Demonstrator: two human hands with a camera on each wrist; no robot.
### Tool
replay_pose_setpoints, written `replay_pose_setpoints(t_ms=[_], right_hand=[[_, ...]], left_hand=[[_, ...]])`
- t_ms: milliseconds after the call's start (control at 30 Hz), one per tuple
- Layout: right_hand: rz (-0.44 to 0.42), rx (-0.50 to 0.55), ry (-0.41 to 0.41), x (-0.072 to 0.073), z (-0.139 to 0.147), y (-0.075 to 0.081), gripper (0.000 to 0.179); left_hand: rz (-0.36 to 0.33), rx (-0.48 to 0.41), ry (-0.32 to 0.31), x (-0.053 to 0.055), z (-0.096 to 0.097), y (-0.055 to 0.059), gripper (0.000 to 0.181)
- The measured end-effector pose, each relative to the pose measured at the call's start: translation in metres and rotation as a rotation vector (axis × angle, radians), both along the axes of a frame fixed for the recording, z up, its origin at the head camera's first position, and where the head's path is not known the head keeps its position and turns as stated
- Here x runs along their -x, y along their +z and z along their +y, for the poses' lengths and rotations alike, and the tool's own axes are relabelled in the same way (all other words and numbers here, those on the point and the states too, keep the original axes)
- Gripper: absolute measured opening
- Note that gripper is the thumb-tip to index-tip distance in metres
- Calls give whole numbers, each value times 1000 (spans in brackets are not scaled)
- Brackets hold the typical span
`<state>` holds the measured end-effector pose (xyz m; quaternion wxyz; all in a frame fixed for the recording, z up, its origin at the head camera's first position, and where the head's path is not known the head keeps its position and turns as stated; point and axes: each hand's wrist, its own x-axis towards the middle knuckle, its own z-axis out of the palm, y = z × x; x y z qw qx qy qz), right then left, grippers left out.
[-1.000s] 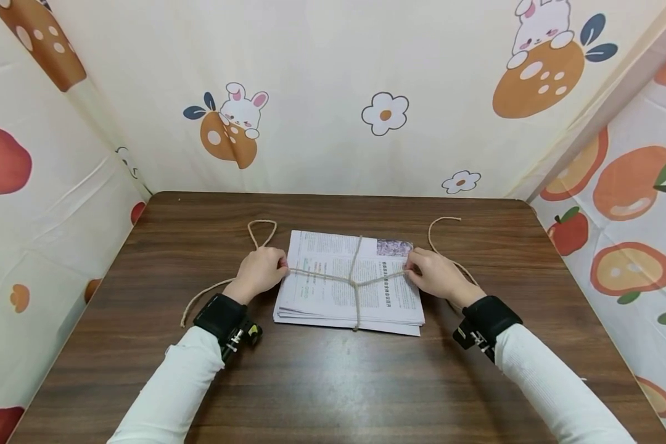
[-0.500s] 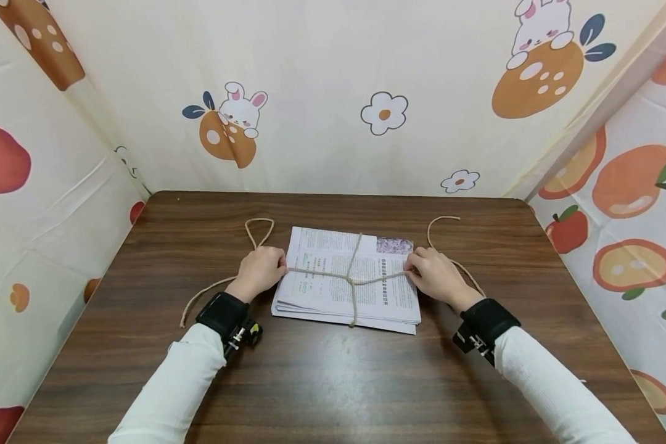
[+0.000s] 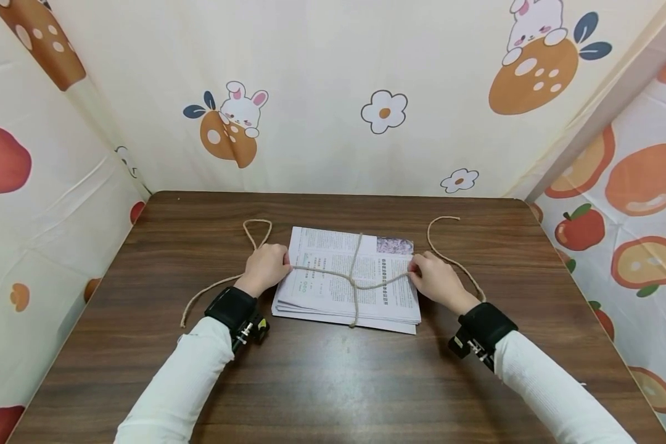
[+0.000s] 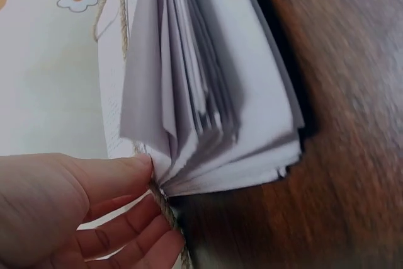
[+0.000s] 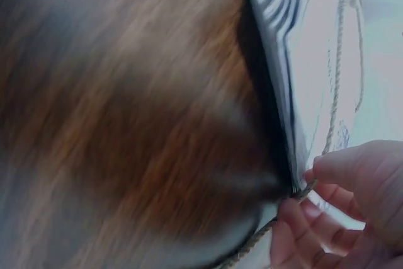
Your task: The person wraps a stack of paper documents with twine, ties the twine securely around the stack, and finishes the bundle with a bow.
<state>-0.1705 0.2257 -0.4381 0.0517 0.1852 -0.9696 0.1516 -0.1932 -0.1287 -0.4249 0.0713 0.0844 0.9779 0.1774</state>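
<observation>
Left hand (image 3: 266, 266) and right hand (image 3: 437, 280) each pinch the rope (image 3: 324, 272); paper stack (image 3: 333, 302) lies between the grips. Rope drops out of sight at stack's near edge. Right wrist view blurred, exact finger placement uncertain. Rope loop (image 3: 258, 220) beyond left grip, rope tail (image 3: 429, 234) beyond right, both on table (image 3: 333, 394). Hands cover some rope.
</observation>
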Motion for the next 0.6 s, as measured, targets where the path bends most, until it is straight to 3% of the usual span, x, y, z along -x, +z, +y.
replay_pose_setpoints(t_ms=[367, 600], right_hand=[[-192, 104, -136, -3, -5, 9, 8], [-366, 203, -253, -4, -9, 15, 27]], left_hand=[[-33, -44, 133, -3, 7, 5, 12], [-66, -47, 197, -1, 12, 8, 21]])
